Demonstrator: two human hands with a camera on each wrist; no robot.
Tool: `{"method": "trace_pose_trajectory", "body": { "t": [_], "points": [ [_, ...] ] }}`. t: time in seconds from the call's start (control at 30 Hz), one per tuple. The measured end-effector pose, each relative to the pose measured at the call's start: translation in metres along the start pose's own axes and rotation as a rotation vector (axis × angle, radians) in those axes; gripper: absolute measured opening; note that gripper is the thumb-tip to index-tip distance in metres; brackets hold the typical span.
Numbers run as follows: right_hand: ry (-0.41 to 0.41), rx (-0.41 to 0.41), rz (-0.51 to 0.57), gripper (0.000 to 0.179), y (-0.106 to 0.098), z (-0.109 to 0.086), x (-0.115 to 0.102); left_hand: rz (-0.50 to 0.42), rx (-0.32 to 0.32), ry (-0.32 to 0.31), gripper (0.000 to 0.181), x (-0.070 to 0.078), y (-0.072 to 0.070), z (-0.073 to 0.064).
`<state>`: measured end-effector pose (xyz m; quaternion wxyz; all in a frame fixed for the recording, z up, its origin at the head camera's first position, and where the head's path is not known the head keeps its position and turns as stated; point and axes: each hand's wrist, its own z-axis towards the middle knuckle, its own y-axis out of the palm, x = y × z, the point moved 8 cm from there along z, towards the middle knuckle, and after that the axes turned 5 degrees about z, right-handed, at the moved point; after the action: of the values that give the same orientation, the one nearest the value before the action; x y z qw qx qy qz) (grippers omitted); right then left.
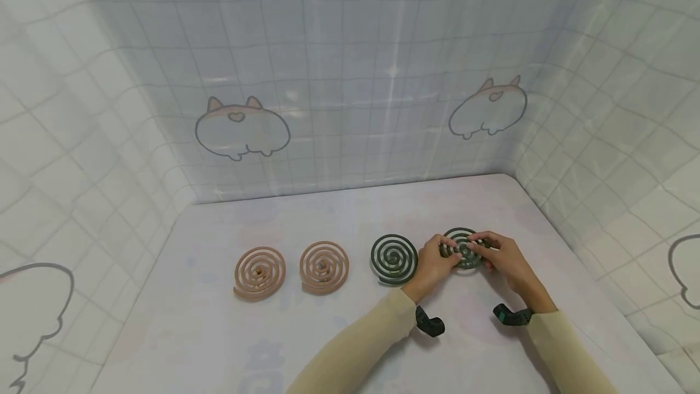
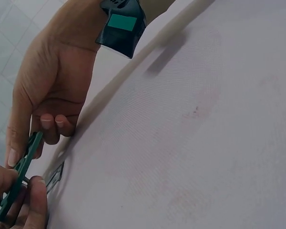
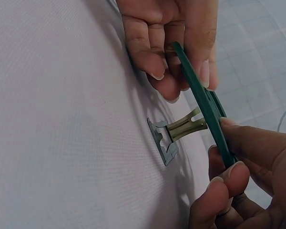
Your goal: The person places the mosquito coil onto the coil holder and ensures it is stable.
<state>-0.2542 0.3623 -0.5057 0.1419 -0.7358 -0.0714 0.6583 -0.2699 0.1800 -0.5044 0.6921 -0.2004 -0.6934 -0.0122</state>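
Note:
A green mosquito coil [image 1: 458,230] is held above the table at the right by both hands. My left hand [image 1: 434,266] pinches its left side, thumb on top. My right hand [image 1: 505,260] pinches the opposite side. In the right wrist view the coil [image 3: 205,107] is seen edge-on, tilted. Beneath it a small metal stand [image 3: 183,128] meets the coil's underside at its upright prongs, its flat base off the table. How far the prongs go into the coil is hidden.
Left of my hands lies another green coil [image 1: 394,253]. Two brown coils [image 1: 324,287] [image 1: 259,293] sit further left, each with a small piece showing at its centre. The white table [image 1: 219,345] is bounded by tile-patterned sheets [image 1: 355,138] at the back and sides.

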Motion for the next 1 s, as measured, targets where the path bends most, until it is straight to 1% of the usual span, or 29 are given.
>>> {"method": "trace_pose_trajectory", "body": {
  "t": [0.13,0.23,0.33,0.47,0.57,0.67,0.77,1.0],
  "points": [
    [-0.001,0.004,0.005,0.041,0.0,0.0,0.001,0.029,0.017,0.006,0.016,0.0,-0.001,0.0],
    [-0.001,0.011,0.005,0.041,0.0,-0.001,0.001,0.034,0.026,0.019,0.016,0.001,-0.001,0.0],
    [-0.004,0.018,0.003,0.04,0.0,0.0,0.001,0.06,0.038,0.031,0.017,0.001,-0.002,0.003],
    [-0.011,0.025,0.008,0.039,0.0,0.0,0.001,0.082,0.054,0.032,0.018,-0.001,-0.002,0.006],
    [-0.007,0.022,0.014,0.041,0.001,0.001,0.003,0.075,0.057,0.019,0.018,-0.003,-0.002,0.009],
    [0.0,0.019,0.021,0.042,0.002,0.002,0.004,0.051,0.048,0.008,0.019,-0.005,-0.001,0.01],
    [0.002,0.023,0.024,0.042,0.002,0.001,0.003,0.04,0.042,0.009,0.018,-0.004,0.0,0.01],
    [0.001,0.027,0.015,0.04,0.0,-0.001,0.001,0.048,0.033,0.009,0.018,-0.003,0.001,0.008]
  ]
}}
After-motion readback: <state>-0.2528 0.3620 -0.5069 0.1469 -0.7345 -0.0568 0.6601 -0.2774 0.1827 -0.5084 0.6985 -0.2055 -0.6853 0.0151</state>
